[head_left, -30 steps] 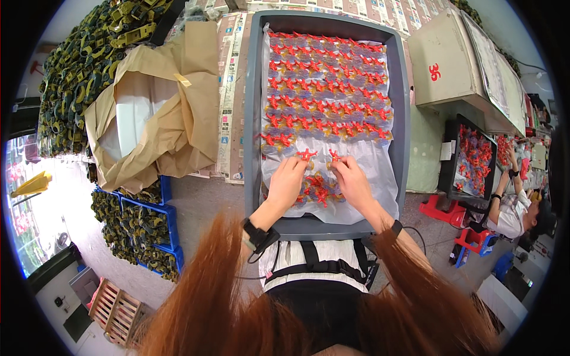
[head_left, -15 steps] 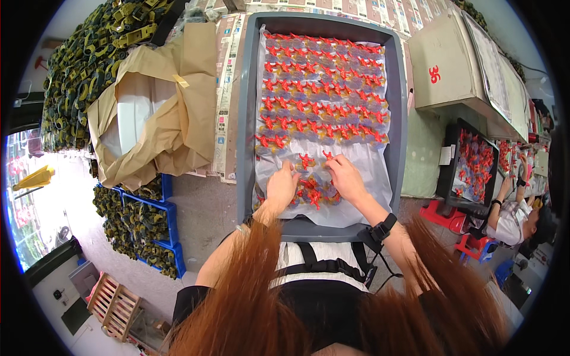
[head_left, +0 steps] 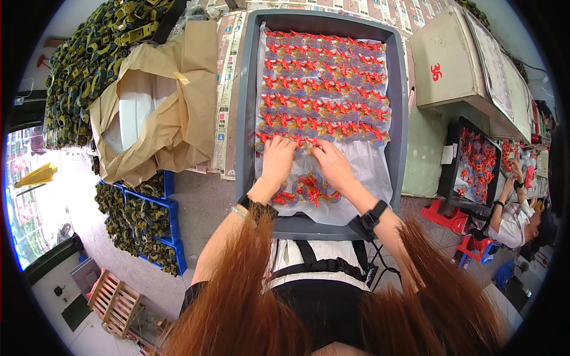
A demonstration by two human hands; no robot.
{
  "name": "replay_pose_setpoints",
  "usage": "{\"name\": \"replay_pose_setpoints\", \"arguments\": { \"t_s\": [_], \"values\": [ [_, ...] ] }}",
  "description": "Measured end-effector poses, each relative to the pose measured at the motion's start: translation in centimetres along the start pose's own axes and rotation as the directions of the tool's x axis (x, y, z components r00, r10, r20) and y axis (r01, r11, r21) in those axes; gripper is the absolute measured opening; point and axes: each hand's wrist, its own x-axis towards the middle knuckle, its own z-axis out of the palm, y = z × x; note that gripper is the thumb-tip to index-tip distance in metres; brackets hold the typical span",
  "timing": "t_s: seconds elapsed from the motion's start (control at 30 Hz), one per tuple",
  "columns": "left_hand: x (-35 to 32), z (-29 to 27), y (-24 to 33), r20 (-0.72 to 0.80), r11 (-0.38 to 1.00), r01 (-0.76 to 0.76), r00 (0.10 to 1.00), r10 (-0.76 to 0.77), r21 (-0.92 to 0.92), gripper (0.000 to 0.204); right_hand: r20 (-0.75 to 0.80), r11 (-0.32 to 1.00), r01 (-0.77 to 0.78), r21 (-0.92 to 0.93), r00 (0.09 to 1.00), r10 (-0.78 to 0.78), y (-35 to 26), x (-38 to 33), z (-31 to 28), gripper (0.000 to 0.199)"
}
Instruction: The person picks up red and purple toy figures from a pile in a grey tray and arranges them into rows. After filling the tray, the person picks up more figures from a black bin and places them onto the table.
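Note:
A deep grey tray lined with a white plastic sheet lies in front of me. Small red figures with translucent purple and yellow parts stand in rows across its far part. At the left end of the nearest row, my left hand has its fingers closed over a red figure, mostly hidden beneath them. Beside it my right hand pinches another red figure at the row's edge. A loose heap of the same figures lies on the sheet nearer me, between my wrists.
An open brown paper bag with a white lining stands left of the tray. Dark green and yellow toy parts fill blue crates and a pile. At right are a large box, a black tray of red figures and another person.
Both hands have moved away from me, from the gap above the heap to the nearest row. The two red figures at my fingertips have gone with them to the row.

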Motion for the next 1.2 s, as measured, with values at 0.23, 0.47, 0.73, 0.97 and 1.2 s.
{"name": "replay_pose_setpoints", "arguments": {
  "t_s": [0.23, 0.47, 0.73, 0.97, 1.2],
  "values": [
    [-1.2, -0.3, 1.4, 0.015, 0.993, 0.068, 0.998, -0.066, -0.096, 0.018, 0.070, 0.997, -0.058, 0.042, 0.996, 0.055, 1.2, 0.5, 0.9, 0.026],
    [-5.9, -1.4, 4.7, 0.512, 0.888, 0.418, 0.815, -0.272, -0.193, 0.026, 0.528, 0.960, -0.133, 0.247, 0.849, -0.018, 1.3, -2.4, 0.0, 0.031],
    [-6.1, -1.3, 7.1, 0.328, 0.986, 0.083, 0.944, -0.031, -0.146, 0.031, 0.562, 0.929, -0.297, 0.219, 0.817, 0.129, 1.7, -3.0, -1.3, 0.028],
    [-5.1, 2.1, 8.8, 0.289, 0.998, 0.054, 0.956, -0.047, -0.019, 0.030, 0.345, 0.629, -0.610, 0.483, 0.792, 0.504, 4.3, -6.2, -1.5, 0.029],
    [-5.1, 1.5, 8.6, 0.290, 0.983, 0.179, 0.943, -0.160, -0.040, 0.021, 0.207, 0.528, -0.607, 0.594, 0.749, 0.629, 4.5, -7.7, -2.2, 0.029]
  ]
}}
